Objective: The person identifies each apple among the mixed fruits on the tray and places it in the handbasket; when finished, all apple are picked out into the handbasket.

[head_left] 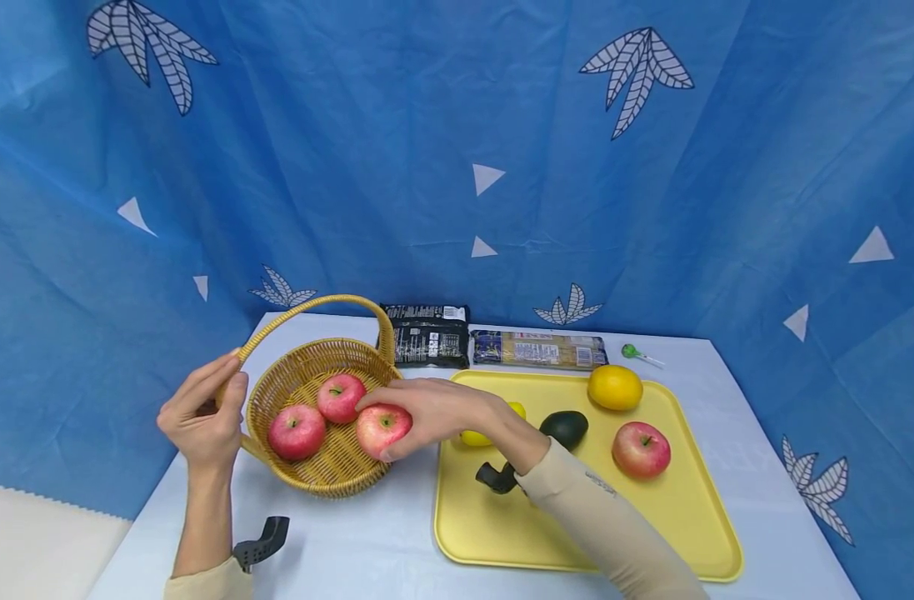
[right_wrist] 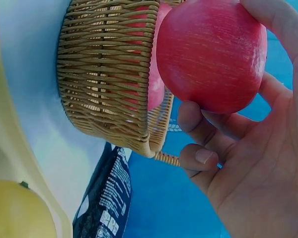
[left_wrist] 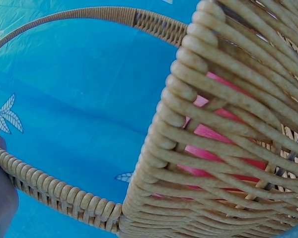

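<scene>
A woven basket (head_left: 260,402) with an arched handle stands on the left half of the table. My left hand (head_left: 207,410) grips the handle's left side; only a bit of that hand shows at the edge of the left wrist view. In my right hand (head_left: 427,410) is a red apple (right_wrist: 211,54), held between thumb and fingers above the basket's right rim. Two more apples, one at the left (head_left: 297,432) and one farther back (head_left: 341,397), lie inside the basket. Through the weave, patches of red apple (left_wrist: 208,144) show in the left wrist view.
A yellow tray (head_left: 696,517) on the right bears an apple (head_left: 641,450), a yellow lemon-like fruit (head_left: 615,387), a dark green avocado-like fruit (head_left: 565,428) and a yellow fruit (head_left: 475,438) partly behind my right arm. Behind are a black packet (head_left: 427,337), a pasta packet (head_left: 539,350) and a lollipop (head_left: 631,351).
</scene>
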Available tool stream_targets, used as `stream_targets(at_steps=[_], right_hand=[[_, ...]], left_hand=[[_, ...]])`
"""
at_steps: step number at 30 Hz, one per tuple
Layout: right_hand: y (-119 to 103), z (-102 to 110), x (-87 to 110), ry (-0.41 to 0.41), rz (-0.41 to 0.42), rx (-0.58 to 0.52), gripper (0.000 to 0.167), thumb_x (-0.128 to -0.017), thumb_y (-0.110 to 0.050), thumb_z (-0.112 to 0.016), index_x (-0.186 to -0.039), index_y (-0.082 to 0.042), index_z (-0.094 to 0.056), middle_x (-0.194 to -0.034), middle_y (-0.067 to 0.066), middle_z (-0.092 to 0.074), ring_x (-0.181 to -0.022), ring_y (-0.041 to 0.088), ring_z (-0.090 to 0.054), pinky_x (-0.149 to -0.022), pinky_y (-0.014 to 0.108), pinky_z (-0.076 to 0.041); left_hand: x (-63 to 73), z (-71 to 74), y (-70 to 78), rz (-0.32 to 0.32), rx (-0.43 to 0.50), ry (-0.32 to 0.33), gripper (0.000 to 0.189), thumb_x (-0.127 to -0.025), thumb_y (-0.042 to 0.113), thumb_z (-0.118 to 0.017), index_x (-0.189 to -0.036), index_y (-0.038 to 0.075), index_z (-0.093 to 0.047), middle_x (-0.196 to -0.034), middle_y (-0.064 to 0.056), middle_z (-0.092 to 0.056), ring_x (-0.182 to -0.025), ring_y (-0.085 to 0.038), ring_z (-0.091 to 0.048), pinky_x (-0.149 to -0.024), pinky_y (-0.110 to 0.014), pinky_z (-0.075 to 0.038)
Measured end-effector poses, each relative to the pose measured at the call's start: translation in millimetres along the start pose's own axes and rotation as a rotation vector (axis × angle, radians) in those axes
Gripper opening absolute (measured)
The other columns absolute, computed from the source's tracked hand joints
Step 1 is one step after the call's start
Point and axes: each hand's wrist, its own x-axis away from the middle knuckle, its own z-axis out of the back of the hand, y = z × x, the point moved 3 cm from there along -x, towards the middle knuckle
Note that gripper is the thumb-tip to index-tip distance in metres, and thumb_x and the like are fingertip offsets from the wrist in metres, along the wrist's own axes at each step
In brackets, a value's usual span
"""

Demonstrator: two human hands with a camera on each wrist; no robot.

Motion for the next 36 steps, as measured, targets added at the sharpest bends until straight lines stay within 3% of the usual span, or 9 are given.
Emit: stream_targets(at_steps=[7,21,25,29,36], right_hand=[[0,-4,-8.4,-0.01,-0.024,-0.027,0.071,-0.08,-0.067,-0.068,-0.144,-0.044,-0.047,-0.129,-0.017,-0.053,-0.109,0.0,-0.053,-0.09,0.026,-0.049],[-1,-10,-21.3,-0.021,-0.032,-0.037,0.074,-0.08,-0.067,-0.069,-0.147,-0.044,-0.044,-0.137,-0.015,-0.05,-0.116,0.001,-0.051,-0.093,0.025,-0.048],[-1,-13,-26.7,-0.025,-0.024,-0.071,0.076,-0.081,-0.066,-0.069,-0.148,-0.047,-0.04,-0.138,-0.016,-0.049,-0.115,0.0,-0.051,-0.092,0.024,-0.048],[-2,-15,-30.7,-0.032,-0.025,-0.103,0.073,-0.082,-0.064,-0.069,-0.146,-0.048,-0.038,-0.136,-0.015,-0.049,-0.112,0.001,-0.053,-0.091,0.023,-0.048],[0,-21,-35.5,-0.039,-0.007,-0.093,0.067,-0.082,-0.063,-0.07,-0.141,-0.043,-0.043,-0.126,-0.016,-0.051,-0.106,-0.001,-0.052,-0.09,0.019,-0.047]], left_hand=[[1.4,4.0,-5.6,-0.001,0.003,0.001,0.018,-0.077,-0.019,-0.066,-0.094,-0.025,-0.068,-0.103,-0.024,-0.074,-0.08,-0.012,-0.072,-0.063,-0.01,-0.052],[0.4,1.3,-1.1,0.003,0.007,-0.007,0.018,-0.077,-0.017,-0.067,-0.094,-0.024,-0.068,-0.103,-0.023,-0.075,-0.076,-0.01,-0.071,-0.061,-0.009,-0.05],[0.7,2.4,-1.6,0.003,0.011,-0.001,0.018,-0.078,-0.017,-0.067,-0.094,-0.024,-0.068,-0.103,-0.023,-0.075,-0.068,-0.008,-0.067,-0.057,-0.009,-0.047],[0.6,1.9,-0.7,0.004,0.008,0.001,0.018,-0.078,-0.017,-0.066,-0.094,-0.024,-0.068,-0.103,-0.023,-0.075,-0.063,-0.006,-0.064,-0.055,-0.008,-0.045],[0.1,0.3,-1.4,0.012,0.02,0.008,0.018,-0.077,-0.017,-0.067,-0.094,-0.025,-0.067,-0.103,-0.023,-0.075,-0.068,-0.008,-0.068,-0.057,-0.009,-0.047]])
